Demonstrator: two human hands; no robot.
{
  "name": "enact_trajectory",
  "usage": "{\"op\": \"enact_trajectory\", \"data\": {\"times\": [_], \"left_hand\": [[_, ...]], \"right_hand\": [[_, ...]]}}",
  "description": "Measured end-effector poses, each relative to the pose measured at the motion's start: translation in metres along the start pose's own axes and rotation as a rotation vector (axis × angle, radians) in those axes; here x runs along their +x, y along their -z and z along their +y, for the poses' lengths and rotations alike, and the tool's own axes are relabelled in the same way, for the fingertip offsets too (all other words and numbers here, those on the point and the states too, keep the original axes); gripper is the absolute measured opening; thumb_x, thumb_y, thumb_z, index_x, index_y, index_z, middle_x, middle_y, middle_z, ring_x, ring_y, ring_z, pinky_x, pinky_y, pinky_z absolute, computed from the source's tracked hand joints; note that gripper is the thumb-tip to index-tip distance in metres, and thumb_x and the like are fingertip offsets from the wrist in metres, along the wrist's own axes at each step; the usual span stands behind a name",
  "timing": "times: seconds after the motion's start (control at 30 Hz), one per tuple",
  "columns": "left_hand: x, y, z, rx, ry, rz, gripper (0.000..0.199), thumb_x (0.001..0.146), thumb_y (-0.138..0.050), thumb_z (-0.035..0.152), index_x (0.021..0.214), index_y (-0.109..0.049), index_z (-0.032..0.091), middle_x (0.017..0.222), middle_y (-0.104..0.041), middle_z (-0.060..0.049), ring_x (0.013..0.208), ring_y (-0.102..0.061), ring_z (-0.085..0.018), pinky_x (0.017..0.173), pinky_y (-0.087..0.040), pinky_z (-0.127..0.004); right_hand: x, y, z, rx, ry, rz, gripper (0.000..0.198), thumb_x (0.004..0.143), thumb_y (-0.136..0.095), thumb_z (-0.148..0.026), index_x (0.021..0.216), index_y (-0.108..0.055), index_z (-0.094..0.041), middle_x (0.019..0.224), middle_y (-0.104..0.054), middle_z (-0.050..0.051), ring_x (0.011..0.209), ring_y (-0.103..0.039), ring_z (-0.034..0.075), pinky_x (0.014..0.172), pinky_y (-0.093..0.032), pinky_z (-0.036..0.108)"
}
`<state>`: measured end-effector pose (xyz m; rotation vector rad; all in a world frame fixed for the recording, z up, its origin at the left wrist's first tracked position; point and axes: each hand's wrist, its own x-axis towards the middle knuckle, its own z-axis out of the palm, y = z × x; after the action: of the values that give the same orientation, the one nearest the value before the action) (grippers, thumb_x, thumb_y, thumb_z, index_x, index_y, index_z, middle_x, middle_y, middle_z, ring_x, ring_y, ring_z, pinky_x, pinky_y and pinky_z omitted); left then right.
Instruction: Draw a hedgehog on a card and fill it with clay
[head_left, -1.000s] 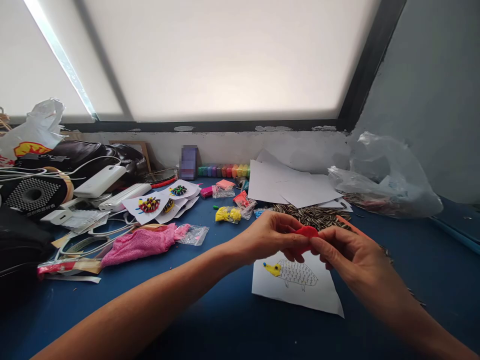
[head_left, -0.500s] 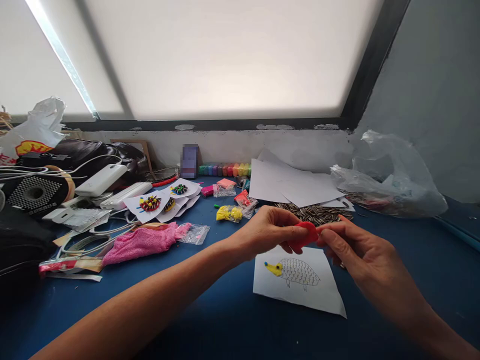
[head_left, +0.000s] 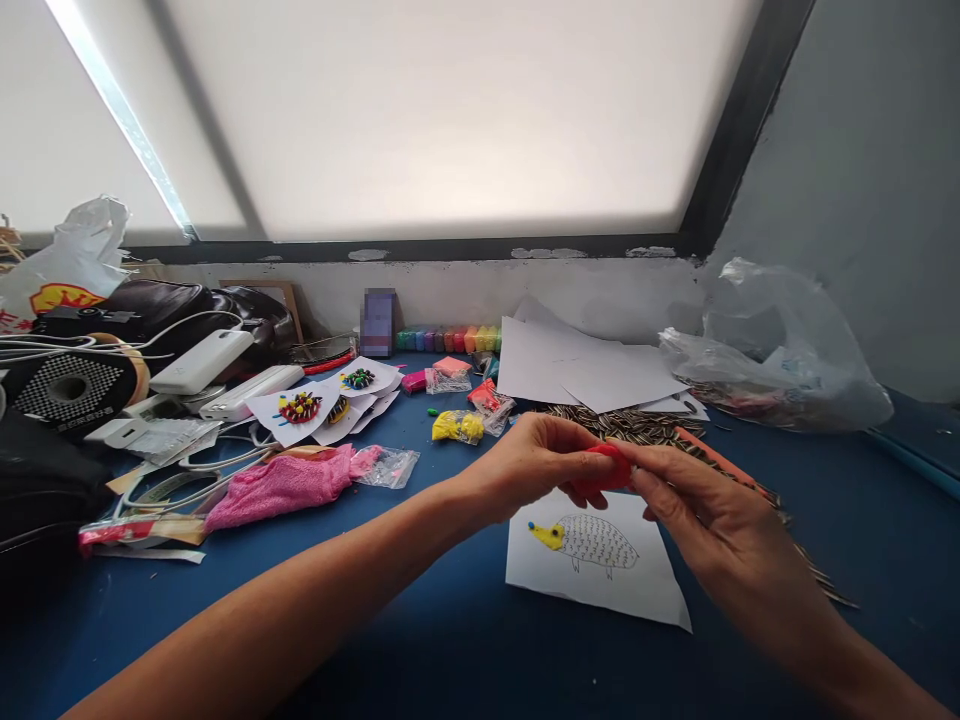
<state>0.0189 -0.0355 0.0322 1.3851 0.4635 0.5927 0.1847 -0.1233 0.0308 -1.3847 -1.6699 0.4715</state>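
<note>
A flattened lump of red modelling clay [head_left: 604, 474] is pinched between the thumb and fingers of my left hand [head_left: 529, 462]. At the lump's right edge, my right hand [head_left: 709, 500] has its thumb and fingertips closed on the clay. Both hands are above a sheet of white paper [head_left: 540, 585] with a hedgehog drawing [head_left: 598, 543]. The hedgehog's face is covered in yellow clay [head_left: 547, 538], with a blue nose and a dark eye; its body is only drawn lines. My fingers hide part of the red clay.
Striped sunflower seeds [head_left: 630, 428] lie behind my hands, beside blank sheets [head_left: 585, 365] and a plastic bag [head_left: 810, 360]. Yellow clay in a packet [head_left: 457, 427], finished clay pieces on paper [head_left: 300, 408] and a pink cloth [head_left: 285, 490] are to the left.
My right hand has shifted slightly left and up, closer against the red clay. More seeds and an orange strip show behind it. My left hand has barely moved.
</note>
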Motion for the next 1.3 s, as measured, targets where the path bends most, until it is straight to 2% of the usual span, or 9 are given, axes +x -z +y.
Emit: {"op": "enact_trajectory", "data": {"times": [0.1, 0.2, 0.37, 0.6, 0.7, 0.8, 0.97, 1.13, 1.3], "left_hand": [[0.001, 0.000, -0.005, 0.012, -0.031, 0.024, 0.031, 0.074, -0.075, 0.034, 0.089, -0.063, 0.010, 0.075, -0.067, -0.006, 0.060, -0.063, -0.012, 0.057, -0.047, -0.023], [0.002, -0.001, -0.006, 0.010, -0.027, 0.045, 0.032, 0.075, -0.075, 0.036, 0.084, -0.058, 0.011, 0.071, -0.066, -0.005, 0.059, -0.064, -0.013, 0.055, -0.048, -0.023], [0.001, 0.004, -0.001, 0.024, 0.058, -0.032, 0.034, 0.075, -0.074, 0.039, 0.086, -0.061, 0.010, 0.073, -0.066, -0.005, 0.063, -0.066, -0.014, 0.062, -0.051, -0.027], [0.001, 0.008, 0.001, 0.068, 0.052, -0.050, 0.032, 0.072, -0.077, 0.036, 0.085, -0.063, 0.010, 0.072, -0.066, -0.005, 0.062, -0.064, -0.012, 0.058, -0.048, -0.023], [0.002, 0.008, -0.001, 0.086, 0.055, -0.077, 0.033, 0.071, -0.078, 0.032, 0.093, -0.064, 0.011, 0.077, -0.067, -0.005, 0.065, -0.064, -0.012, 0.060, -0.048, -0.024], [0.003, 0.008, 0.000, 0.134, 0.086, -0.069, 0.028, 0.071, -0.077, 0.031, 0.087, -0.065, 0.011, 0.073, -0.065, -0.003, 0.061, -0.063, -0.011, 0.057, -0.048, -0.023], [0.000, 0.006, 0.001, 0.202, 0.101, -0.043, 0.021, 0.074, -0.073, 0.031, 0.079, -0.068, 0.011, 0.062, -0.064, -0.001, 0.056, -0.062, -0.011, 0.055, -0.047, -0.022], [0.000, 0.001, -0.005, 0.215, 0.078, -0.081, 0.021, 0.074, -0.073, 0.030, 0.083, -0.068, 0.012, 0.062, -0.063, 0.000, 0.057, -0.062, -0.011, 0.055, -0.047, -0.021], [0.000, -0.005, -0.008, 0.212, 0.033, 0.017, 0.025, 0.074, -0.072, 0.029, 0.090, -0.066, 0.011, 0.068, -0.064, -0.001, 0.057, -0.062, -0.011, 0.052, -0.046, -0.021]], "right_hand": [[0.000, 0.002, -0.001, 0.016, -0.120, 0.040, 0.032, 0.086, -0.058, -0.050, 0.105, -0.071, -0.028, 0.094, -0.071, 0.003, 0.084, -0.066, 0.021, 0.066, -0.054, 0.029], [0.001, 0.004, -0.001, 0.044, -0.187, 0.002, 0.032, 0.080, -0.064, -0.053, 0.091, -0.072, -0.025, 0.077, -0.068, 0.001, 0.070, -0.063, 0.018, 0.056, -0.051, 0.025], [0.005, 0.007, -0.002, 0.054, -0.191, 0.013, 0.034, 0.078, -0.063, -0.056, 0.083, -0.070, -0.023, 0.073, -0.067, 0.002, 0.067, -0.060, 0.018, 0.055, -0.049, 0.025], [0.006, 0.007, 0.000, 0.092, -0.195, -0.068, 0.037, 0.083, -0.057, -0.057, 0.091, -0.069, -0.024, 0.075, -0.064, 0.002, 0.065, -0.057, 0.015, 0.060, -0.052, 0.026], [0.006, 0.007, 0.001, 0.087, -0.197, -0.031, 0.036, 0.081, -0.060, -0.057, 0.083, -0.070, -0.023, 0.070, -0.062, 0.002, 0.063, -0.057, 0.015, 0.059, -0.052, 0.026], [0.006, 0.007, 0.000, 0.105, -0.205, 0.000, 0.038, 0.079, -0.060, -0.059, 0.081, -0.070, -0.022, 0.069, -0.063, 0.002, 0.060, -0.057, 0.015, 0.056, -0.052, 0.026], [0.004, 0.004, -0.001, 0.138, -0.205, 0.005, 0.038, 0.079, -0.063, -0.055, 0.103, -0.068, -0.026, 0.080, -0.070, 0.002, 0.075, -0.065, 0.018, 0.068, -0.054, 0.026], [0.002, 0.003, -0.002, 0.077, -0.166, 0.016, 0.028, 0.079, -0.064, -0.052, 0.077, -0.072, -0.025, 0.068, -0.065, 0.001, 0.067, -0.063, 0.017, 0.062, -0.053, 0.025], [0.003, 0.005, 0.000, 0.027, -0.163, 0.053, 0.032, 0.082, -0.059, -0.054, 0.079, -0.072, -0.025, 0.062, -0.060, 0.000, 0.062, -0.058, 0.016, 0.055, -0.052, 0.024]]}}
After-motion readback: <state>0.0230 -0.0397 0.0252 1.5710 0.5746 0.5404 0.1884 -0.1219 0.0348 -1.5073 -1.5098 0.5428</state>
